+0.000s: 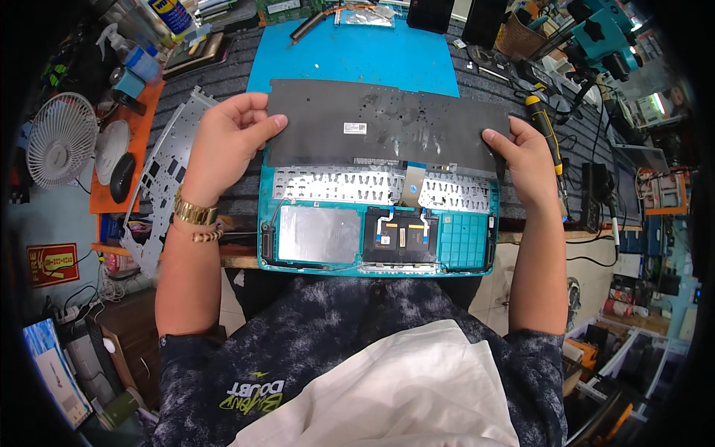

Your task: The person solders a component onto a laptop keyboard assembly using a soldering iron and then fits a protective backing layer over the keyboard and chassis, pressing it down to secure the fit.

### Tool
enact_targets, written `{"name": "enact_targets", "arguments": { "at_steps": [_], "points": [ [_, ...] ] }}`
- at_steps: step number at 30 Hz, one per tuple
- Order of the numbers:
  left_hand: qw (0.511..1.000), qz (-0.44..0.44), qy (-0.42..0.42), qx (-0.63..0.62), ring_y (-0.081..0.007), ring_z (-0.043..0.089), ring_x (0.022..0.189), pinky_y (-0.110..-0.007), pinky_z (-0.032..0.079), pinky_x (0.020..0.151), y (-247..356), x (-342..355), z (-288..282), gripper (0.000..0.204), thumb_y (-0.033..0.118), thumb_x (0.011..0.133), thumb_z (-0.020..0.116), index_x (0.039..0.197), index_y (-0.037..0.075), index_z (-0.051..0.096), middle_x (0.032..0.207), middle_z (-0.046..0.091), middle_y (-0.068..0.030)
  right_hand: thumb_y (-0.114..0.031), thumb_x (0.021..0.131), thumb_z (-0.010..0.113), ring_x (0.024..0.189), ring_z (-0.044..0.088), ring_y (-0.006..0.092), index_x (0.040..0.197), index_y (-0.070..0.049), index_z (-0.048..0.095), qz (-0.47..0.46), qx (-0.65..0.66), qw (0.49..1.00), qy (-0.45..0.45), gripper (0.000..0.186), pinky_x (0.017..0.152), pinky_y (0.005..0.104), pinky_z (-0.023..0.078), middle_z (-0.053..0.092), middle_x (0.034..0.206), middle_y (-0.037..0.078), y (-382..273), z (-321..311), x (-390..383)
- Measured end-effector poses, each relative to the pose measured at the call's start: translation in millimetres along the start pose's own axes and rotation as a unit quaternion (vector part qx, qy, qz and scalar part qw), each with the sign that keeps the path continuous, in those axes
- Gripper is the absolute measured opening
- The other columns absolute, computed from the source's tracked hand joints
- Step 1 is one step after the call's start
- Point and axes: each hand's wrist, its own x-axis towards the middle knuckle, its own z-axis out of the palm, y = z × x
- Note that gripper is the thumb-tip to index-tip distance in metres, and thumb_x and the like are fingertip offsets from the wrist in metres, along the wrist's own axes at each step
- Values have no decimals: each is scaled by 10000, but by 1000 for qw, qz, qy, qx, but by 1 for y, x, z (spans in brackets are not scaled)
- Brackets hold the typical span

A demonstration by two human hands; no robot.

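Note:
My left hand [229, 145] pinches the upper left part of a thin black keyboard backing sheet [313, 123] between thumb and fingers. My right hand [525, 160] grips its right end, thumb on top. The sheet, with a small white label, lies over the upper part of an open teal laptop casing [462, 240]. Below the sheet show a perforated silver plate [335, 182], a wide ribbon cable [413, 182] and a black touchpad module [400, 238] with two thin cables. What is under the sheet is hidden.
A blue mat [350, 52] lies behind the laptop on the grey ridged worktop [186, 82]. A perforated metal frame [160, 171] leans at the left, near a mouse [121, 177] and white fan [61, 141]. A yellow-black screwdriver [544, 127], cables and a teal microscope [599, 41] are at right.

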Motion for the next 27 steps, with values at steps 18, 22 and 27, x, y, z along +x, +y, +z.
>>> {"name": "enact_targets", "arguments": {
  "at_steps": [18, 22, 27],
  "points": [
    [998, -51, -39, 14, -23, 669, 813, -199, 518, 760, -23, -9, -8, 509, 51, 1003, 926, 1448, -61, 707, 918, 773, 36, -10, 991, 917, 761, 620, 8, 1344, 19, 723, 75, -56, 996, 5, 404, 635, 210, 454, 719, 924, -53, 3, -11, -40],
    [998, -50, -44, 13, -12, 648, 800, -195, 490, 740, -26, -10, -10, 515, 34, 998, 924, 1452, -45, 693, 912, 758, 48, -11, 991, 917, 763, 609, 9, 1348, 30, 725, 68, -55, 996, 10, 407, 638, 208, 452, 716, 932, -53, 8, -15, -43],
    [998, -44, -49, -6, -1, 635, 792, -188, 460, 721, -32, -9, -13, 516, 17, 996, 920, 1455, -26, 688, 900, 747, 58, -10, 994, 915, 762, 597, 7, 1362, 48, 725, 49, -55, 997, 5, 418, 650, 204, 444, 709, 919, -53, 10, -16, -40]
  ]
}}
